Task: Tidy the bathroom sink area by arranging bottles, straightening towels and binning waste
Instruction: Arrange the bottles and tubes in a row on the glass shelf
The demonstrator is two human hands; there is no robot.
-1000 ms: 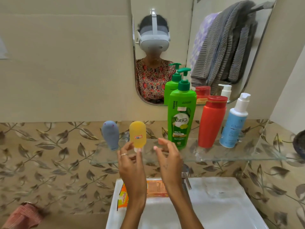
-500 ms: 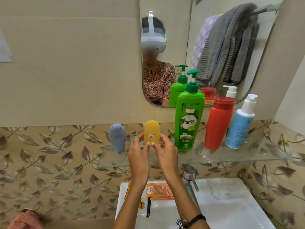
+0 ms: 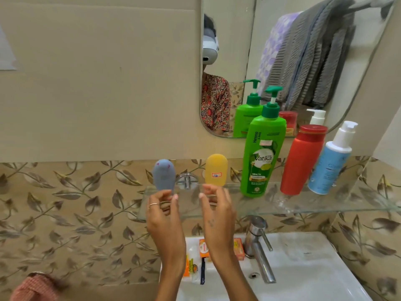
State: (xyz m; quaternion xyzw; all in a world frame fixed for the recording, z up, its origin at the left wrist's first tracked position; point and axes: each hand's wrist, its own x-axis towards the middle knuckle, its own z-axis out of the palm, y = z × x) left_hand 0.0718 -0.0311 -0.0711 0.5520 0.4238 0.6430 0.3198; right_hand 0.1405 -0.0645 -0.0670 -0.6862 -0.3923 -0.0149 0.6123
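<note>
A glass shelf (image 3: 325,208) carries a row of bottles: a small grey-blue bottle (image 3: 163,174), a small yellow bottle (image 3: 216,169), a tall green shampoo pump bottle (image 3: 262,153), a red bottle (image 3: 302,158) and a blue-and-white pump bottle (image 3: 332,158). My left hand (image 3: 163,211) hovers just below the grey-blue bottle, fingers apart, holding nothing. My right hand (image 3: 217,210) is just below the yellow bottle, fingers apart and off it. Both small bottles stand upright on their caps.
A white sink (image 3: 303,268) with a chrome tap (image 3: 259,246) lies below the shelf. Orange soap packets and wrappers (image 3: 202,257) sit on its left rim. The mirror (image 3: 243,51) reflects grey towels (image 3: 314,55) on a rail. A pink cloth (image 3: 34,287) is at bottom left.
Both hands let go of the yellow bottle and drew back below the shelf; my left hand shifted left under the grey-blue bottle. The view turned left.
</note>
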